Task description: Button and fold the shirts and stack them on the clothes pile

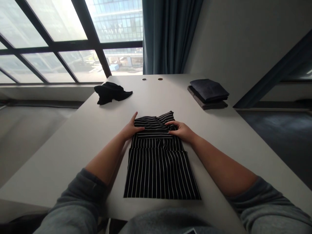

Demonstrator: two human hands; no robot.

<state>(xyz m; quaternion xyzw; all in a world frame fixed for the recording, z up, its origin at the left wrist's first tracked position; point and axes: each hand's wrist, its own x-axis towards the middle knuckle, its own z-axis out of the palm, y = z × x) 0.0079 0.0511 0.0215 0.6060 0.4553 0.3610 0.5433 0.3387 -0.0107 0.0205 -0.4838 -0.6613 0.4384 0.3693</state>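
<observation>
Plain grey soft-fabric top (165, 221), matte, lightly mottled. Left grey fabric sleeve (73, 203), loose, creased, ending around elbow in darker slate-grey cuff band (94, 180). Right grey fabric sleeve (265, 203) matching: same dark band at opening, soft folds, paler mottled grey toward shoulder. Front of top bearing small dark patch with pale edging (190, 231), cut off by bottom edge of view, any lettering unreadable. Forearms bare below cuffs; left hand (131, 130) and right hand (182, 132) bare too.
</observation>
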